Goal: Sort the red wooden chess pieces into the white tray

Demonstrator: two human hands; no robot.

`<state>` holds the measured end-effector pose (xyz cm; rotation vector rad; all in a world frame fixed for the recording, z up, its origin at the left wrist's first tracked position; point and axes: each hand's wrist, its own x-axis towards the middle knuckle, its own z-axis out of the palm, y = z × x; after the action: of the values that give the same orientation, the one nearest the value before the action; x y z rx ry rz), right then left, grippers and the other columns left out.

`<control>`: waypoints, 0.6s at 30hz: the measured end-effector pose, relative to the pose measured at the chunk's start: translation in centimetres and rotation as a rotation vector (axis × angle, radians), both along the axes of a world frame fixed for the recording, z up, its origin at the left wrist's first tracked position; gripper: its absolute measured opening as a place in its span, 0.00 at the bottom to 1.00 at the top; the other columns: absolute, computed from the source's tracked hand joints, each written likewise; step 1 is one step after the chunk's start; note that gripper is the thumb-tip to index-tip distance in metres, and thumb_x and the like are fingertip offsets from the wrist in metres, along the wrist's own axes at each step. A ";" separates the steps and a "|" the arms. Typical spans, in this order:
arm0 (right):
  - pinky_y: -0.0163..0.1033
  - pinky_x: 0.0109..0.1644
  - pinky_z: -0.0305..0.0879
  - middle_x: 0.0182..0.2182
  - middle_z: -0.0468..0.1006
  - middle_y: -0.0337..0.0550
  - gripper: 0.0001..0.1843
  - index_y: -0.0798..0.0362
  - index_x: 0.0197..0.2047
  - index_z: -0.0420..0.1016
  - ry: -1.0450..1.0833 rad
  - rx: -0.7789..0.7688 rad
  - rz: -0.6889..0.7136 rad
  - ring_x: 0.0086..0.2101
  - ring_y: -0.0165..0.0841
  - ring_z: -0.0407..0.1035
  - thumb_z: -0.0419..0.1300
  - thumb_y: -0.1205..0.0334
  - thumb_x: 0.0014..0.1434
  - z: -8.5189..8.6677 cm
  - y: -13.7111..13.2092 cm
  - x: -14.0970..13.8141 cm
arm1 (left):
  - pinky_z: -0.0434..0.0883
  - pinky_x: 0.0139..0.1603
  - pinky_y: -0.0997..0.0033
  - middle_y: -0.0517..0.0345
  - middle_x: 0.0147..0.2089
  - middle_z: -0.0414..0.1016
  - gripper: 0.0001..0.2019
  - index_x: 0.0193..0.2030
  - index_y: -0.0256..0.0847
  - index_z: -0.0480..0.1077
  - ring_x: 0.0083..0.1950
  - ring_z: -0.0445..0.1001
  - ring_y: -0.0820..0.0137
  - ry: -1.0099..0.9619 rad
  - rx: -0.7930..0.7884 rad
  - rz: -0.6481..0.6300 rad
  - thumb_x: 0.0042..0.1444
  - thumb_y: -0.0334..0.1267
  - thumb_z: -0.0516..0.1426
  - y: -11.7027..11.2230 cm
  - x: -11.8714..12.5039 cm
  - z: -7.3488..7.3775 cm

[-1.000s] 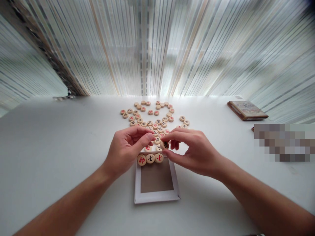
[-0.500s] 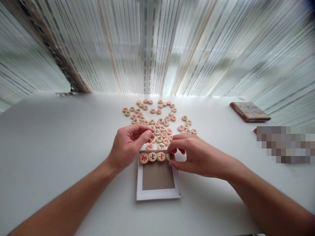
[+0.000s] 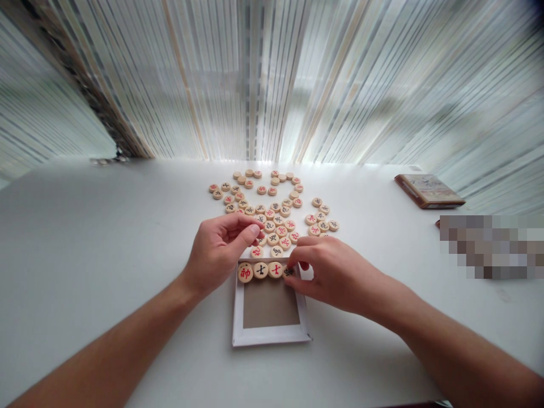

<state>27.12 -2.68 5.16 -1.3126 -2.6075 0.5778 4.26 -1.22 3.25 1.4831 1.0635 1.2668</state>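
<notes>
My right hand pinches a round wooden xiangqi piece with a black character, between thumb and index finger, at the far right corner of a shallow white box. Left of it, along the box's far side, a red-marked piece, a black-marked piece and another red-marked piece stand side by side. My left hand hovers over the box's far left corner, its fingers curled and thumb near the fingertips. No piece shows in it. The box's brown floor is visible in front of the row.
Many loose xiangqi pieces with red or black characters spread beyond the box. A smaller group lies to the right. A flat brown-edged box lies at right, with a pixelated item nearer. Striped curtains hang behind the white table.
My right hand has drawn the black-marked piece slightly left, up close to the neighbouring red one. The left hand keeps its pose. The view has shifted a little.
</notes>
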 end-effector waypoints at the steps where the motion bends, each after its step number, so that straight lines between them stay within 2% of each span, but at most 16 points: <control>1: 0.40 0.39 0.64 0.34 0.82 0.45 0.01 0.55 0.36 0.86 -0.012 0.007 -0.010 0.31 0.34 0.72 0.72 0.67 0.60 -0.1 0.0 0.0 | 0.81 0.39 0.71 0.55 0.35 0.86 0.07 0.37 0.37 0.83 0.35 0.83 0.68 0.000 -0.001 -0.001 0.61 0.38 0.67 0.0 0.0 0.0; 11: 0.36 0.34 0.59 0.28 0.78 0.38 0.10 0.51 0.40 0.86 -0.019 -0.081 -0.091 0.27 0.30 0.68 0.68 0.73 0.57 0.4 -0.5 -0.6 | 0.82 0.40 0.69 0.53 0.35 0.87 0.07 0.37 0.37 0.84 0.36 0.84 0.66 0.005 -0.003 0.002 0.60 0.39 0.67 -0.1 0.0 0.1; 15: 0.35 0.32 0.57 0.27 0.78 0.36 0.09 0.52 0.42 0.83 -0.001 -0.086 -0.137 0.26 0.30 0.67 0.69 0.71 0.57 0.5 -0.5 -0.7 | 0.82 0.40 0.69 0.53 0.35 0.87 0.07 0.37 0.37 0.84 0.36 0.84 0.66 0.003 0.000 -0.001 0.60 0.39 0.67 -0.1 0.0 0.1; 18: 0.36 0.32 0.57 0.26 0.78 0.37 0.05 0.52 0.39 0.83 -0.040 -0.085 -0.181 0.26 0.31 0.68 0.71 0.67 0.58 0.3 -0.4 -0.7 | 0.82 0.40 0.70 0.54 0.34 0.87 0.07 0.37 0.37 0.84 0.36 0.84 0.66 0.002 -0.004 -0.004 0.60 0.39 0.67 -0.1 0.0 0.1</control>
<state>26.46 -3.09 5.43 -1.5813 -2.4843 0.6446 4.25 -1.29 3.36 1.4831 1.0631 1.2603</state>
